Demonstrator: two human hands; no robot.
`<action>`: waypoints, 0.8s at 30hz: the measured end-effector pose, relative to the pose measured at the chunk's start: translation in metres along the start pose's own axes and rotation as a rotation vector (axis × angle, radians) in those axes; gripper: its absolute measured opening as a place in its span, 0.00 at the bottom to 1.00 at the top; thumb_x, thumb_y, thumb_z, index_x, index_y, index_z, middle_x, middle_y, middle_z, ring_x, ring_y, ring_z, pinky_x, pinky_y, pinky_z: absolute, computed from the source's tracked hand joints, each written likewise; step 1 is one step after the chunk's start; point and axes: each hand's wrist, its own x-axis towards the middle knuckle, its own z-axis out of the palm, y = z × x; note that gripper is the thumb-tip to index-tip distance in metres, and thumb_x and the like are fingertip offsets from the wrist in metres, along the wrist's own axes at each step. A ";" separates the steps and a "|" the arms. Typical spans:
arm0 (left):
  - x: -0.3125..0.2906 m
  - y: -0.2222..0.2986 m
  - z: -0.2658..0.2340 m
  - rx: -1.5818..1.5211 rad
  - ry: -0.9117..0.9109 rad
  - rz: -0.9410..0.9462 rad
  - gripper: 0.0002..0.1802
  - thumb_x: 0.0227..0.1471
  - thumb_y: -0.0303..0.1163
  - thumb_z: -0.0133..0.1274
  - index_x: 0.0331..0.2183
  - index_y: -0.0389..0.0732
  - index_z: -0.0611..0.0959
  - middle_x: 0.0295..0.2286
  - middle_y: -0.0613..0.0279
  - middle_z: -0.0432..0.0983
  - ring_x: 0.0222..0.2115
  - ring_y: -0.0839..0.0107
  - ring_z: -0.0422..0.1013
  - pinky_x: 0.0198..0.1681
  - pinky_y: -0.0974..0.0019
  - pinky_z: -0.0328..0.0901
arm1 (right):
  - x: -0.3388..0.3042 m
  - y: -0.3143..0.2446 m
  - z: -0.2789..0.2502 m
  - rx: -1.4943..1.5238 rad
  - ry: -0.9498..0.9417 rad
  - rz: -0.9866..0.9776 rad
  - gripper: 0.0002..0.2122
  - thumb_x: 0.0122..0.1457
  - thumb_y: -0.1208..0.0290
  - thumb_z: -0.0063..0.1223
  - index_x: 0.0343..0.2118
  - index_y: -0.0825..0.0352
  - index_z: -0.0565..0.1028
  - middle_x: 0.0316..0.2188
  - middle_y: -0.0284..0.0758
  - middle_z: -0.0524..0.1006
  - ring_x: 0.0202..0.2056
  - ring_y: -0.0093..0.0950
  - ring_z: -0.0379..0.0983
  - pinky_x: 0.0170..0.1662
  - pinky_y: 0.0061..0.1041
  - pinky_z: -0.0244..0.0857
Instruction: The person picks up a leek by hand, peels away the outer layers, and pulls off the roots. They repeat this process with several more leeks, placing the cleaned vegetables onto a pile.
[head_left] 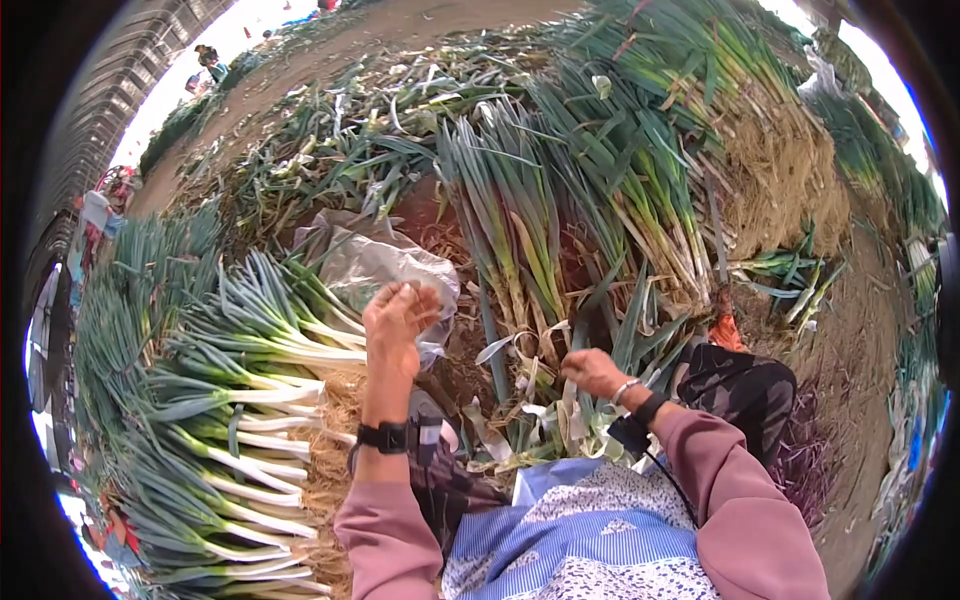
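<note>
My left hand (400, 312) is raised beside a crumpled grey plastic sheet (385, 268), its fingers loosely bent and slightly blurred, with nothing seen in them. My right hand (597, 374) has its fingers drawn together above stripped pale leaves (575, 420); whether something small is pinched there is hidden. Just beyond it, untrimmed green onions (535, 270) with brownish outer leaves lean in a bunch. To my left lie cleaned green onions (265, 440) in a long row, white stalks and roots toward me.
A large stack of green onions with tan roots (780, 175) stands at the far right. Discarded leaves (340, 120) cover the ground ahead. A long thin tool (716, 225) stands upright near an orange item (728, 333). Reddish-purple scraps (805, 455) lie beside my right knee.
</note>
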 end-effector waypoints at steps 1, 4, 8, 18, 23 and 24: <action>0.001 -0.011 -0.003 0.000 0.017 -0.052 0.06 0.54 0.28 0.45 0.34 0.37 0.74 0.31 0.52 0.76 0.30 0.62 0.74 0.32 0.60 0.69 | 0.015 0.008 -0.001 0.032 0.107 0.083 0.10 0.51 0.64 0.50 0.28 0.66 0.76 0.26 0.47 0.75 0.31 0.46 0.72 0.35 0.39 0.65; -0.003 -0.030 -0.005 -0.180 0.090 -0.278 0.05 0.55 0.27 0.44 0.34 0.38 0.74 0.31 0.51 0.76 0.29 0.61 0.74 0.32 0.60 0.69 | 0.057 0.027 0.002 0.124 0.236 0.171 0.09 0.50 0.67 0.49 0.28 0.68 0.76 0.26 0.48 0.75 0.32 0.46 0.72 0.36 0.39 0.65; -0.029 -0.005 0.030 -0.169 0.015 -0.305 0.07 0.55 0.27 0.44 0.34 0.34 0.73 0.31 0.49 0.76 0.30 0.63 0.74 0.36 0.62 0.69 | 0.125 0.038 0.037 0.172 0.294 0.220 0.09 0.50 0.69 0.49 0.28 0.70 0.76 0.27 0.48 0.75 0.32 0.46 0.72 0.36 0.37 0.65; -0.043 0.003 0.015 -0.207 0.079 -0.425 0.11 0.56 0.31 0.46 0.35 0.32 0.75 0.30 0.48 0.76 0.31 0.61 0.73 0.37 0.62 0.68 | 0.188 0.040 0.114 -0.344 0.121 0.526 0.11 0.43 0.69 0.55 0.26 0.70 0.70 0.23 0.45 0.76 0.28 0.43 0.75 0.31 0.37 0.68; -0.046 0.003 0.014 -0.257 0.055 -0.397 0.10 0.56 0.30 0.45 0.34 0.31 0.75 0.30 0.47 0.76 0.31 0.62 0.74 0.38 0.62 0.69 | 0.167 0.037 0.076 0.296 0.233 0.520 0.14 0.39 0.67 0.57 0.29 0.70 0.73 0.23 0.44 0.75 0.26 0.37 0.73 0.32 0.32 0.65; -0.048 0.002 0.015 -0.271 0.051 -0.389 0.10 0.56 0.29 0.45 0.34 0.31 0.75 0.30 0.47 0.76 0.30 0.62 0.74 0.38 0.62 0.69 | 0.154 0.018 0.057 0.612 0.281 0.476 0.13 0.41 0.69 0.57 0.31 0.69 0.73 0.24 0.42 0.75 0.26 0.34 0.73 0.32 0.29 0.66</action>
